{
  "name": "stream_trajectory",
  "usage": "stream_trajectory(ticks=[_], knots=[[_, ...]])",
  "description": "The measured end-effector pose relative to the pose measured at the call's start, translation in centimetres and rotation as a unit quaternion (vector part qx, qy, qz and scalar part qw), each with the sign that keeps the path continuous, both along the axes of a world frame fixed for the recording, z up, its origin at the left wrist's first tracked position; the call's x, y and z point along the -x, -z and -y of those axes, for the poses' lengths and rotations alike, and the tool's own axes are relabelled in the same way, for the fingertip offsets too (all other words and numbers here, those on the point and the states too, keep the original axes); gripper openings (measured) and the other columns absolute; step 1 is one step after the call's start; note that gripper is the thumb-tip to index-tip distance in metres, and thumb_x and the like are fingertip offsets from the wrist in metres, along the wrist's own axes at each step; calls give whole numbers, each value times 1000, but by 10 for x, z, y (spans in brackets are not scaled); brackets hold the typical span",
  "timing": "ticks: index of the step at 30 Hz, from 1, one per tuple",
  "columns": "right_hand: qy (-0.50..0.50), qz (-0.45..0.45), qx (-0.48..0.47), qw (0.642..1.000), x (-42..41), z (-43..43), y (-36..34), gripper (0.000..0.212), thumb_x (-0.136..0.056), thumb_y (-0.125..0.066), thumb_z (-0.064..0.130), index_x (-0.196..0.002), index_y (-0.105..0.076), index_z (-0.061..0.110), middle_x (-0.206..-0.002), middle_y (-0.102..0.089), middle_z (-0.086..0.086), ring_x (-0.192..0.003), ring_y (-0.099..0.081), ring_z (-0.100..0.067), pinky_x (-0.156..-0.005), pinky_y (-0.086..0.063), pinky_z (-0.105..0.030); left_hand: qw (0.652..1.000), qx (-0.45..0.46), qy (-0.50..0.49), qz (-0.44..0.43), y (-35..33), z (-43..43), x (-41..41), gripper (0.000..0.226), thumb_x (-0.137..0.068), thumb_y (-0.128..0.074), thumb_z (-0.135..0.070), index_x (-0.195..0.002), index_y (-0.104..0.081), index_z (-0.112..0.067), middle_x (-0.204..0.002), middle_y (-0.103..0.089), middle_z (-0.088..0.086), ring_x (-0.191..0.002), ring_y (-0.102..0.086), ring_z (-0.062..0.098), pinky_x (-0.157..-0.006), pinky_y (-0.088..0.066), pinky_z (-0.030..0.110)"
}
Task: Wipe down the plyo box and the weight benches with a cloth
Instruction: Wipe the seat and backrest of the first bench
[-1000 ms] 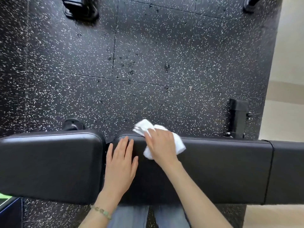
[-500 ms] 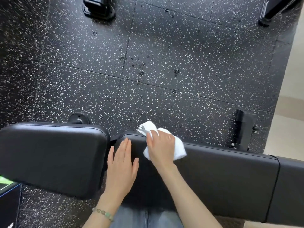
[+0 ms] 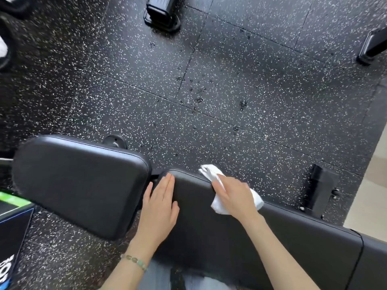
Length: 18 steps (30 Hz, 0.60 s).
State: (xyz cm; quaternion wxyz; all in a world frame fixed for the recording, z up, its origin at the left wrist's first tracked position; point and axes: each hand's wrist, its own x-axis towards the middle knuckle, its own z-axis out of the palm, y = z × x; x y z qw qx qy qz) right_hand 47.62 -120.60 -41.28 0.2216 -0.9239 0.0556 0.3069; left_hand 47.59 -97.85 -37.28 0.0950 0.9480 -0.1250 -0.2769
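A black padded weight bench runs across the lower view, with its seat pad on the left and its long back pad on the right. My left hand rests flat on the back pad's left end, fingers straight. My right hand presses a crumpled white cloth against the far edge of the back pad. The cloth pokes out beyond the fingertips and under the palm. A black box with green and blue edges shows at the lower left corner.
Black speckled rubber floor lies beyond the bench. The bench's rear foot stands at the right. A black equipment base sits at the top, and another black leg at the top right. Tan flooring borders the right edge.
My right hand has slid the cloth to the right along the pad's far edge, away from my left hand. My left hand stays flat in place. The view has tilted.
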Motion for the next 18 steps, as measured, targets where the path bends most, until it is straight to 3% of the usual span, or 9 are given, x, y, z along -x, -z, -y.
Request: stream_trajectory(ticks=[6, 10, 13, 16, 18], knots=[[-7, 51, 43, 998, -16, -44, 2, 62, -83, -10, 57, -116, -56, 32, -91, -64, -1, -86, -59, -27, -74, -36, -37, 1000, 8, 0, -2, -2, -6, -2, 59, -85, -36, -25, -140, -41, -4, -146, -40, 6, -135, -35, 15, -111, -23, 43], [-18, 126, 31, 991, -39, -98, 7, 42, -91, -31, 46, -104, -64, 24, -78, -64, -3, -68, -61, -30, -61, -42, -35, 998, -33, -41, 27, -2, -30, -11, 60, -84, -35, -26, -139, -41, 0, -145, -40, 13, -136, -32, 26, -111, -23, 46], [-15, 135, 22, 990, -53, -143, 7, 32, -92, -40, 42, -94, -66, 23, -74, -64, -1, -69, -60, -28, -64, -42, -35, 992, -81, -82, 47, 2, -65, -24, 64, -85, -34, -29, -141, -36, 2, -147, -35, 16, -138, -27, 29, -112, -17, 46], [-12, 140, 39, 989, -67, -173, 2, 13, -87, -58, 28, -81, -66, 19, -59, -60, -1, -55, -57, -28, -63, -44, -36, 991, -78, -94, 53, 5, -101, -39, 66, -86, -36, -32, -142, -31, 3, -149, -32, 18, -139, -25, 31, -112, -15, 47], [68, 107, 26, 992, -79, -187, -4, 24, -93, -51, 30, -79, -63, 14, -63, -64, -5, -60, -58, -32, -67, -42, -38, 992, -74, -92, 54, 5, -122, -51, 66, -87, -34, -34, -142, -31, 3, -148, -32, 19, -138, -25, 31, -112, -15, 47]])
